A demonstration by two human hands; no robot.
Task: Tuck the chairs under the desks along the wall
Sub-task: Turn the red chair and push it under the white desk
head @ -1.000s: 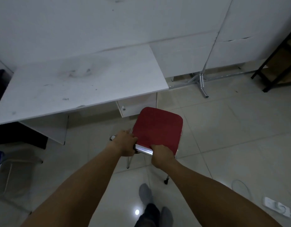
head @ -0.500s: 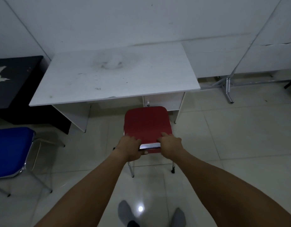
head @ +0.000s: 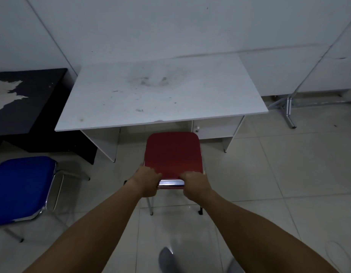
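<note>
A red chair (head: 173, 153) with a chrome frame stands on the tiled floor just in front of the white desk (head: 160, 91) against the wall. Its front edge reaches the desk's front edge, beside the drawer unit on the right. My left hand (head: 148, 180) and my right hand (head: 195, 184) both grip the chrome back rail of the red chair, left and right of its middle. A blue chair (head: 20, 186) stands apart at the left, in front of a black desk (head: 22, 99).
A folded metal stand (head: 289, 107) leans at the wall to the right of the white desk. White panels line the wall. A thin white cable (head: 337, 257) lies on the floor at the lower right. My grey-socked feet (head: 166, 261) show at the bottom.
The red chair has swung from an angled spot by the desk's right corner to square in front of the desk opening. The blue chair and black desk have come into view.
</note>
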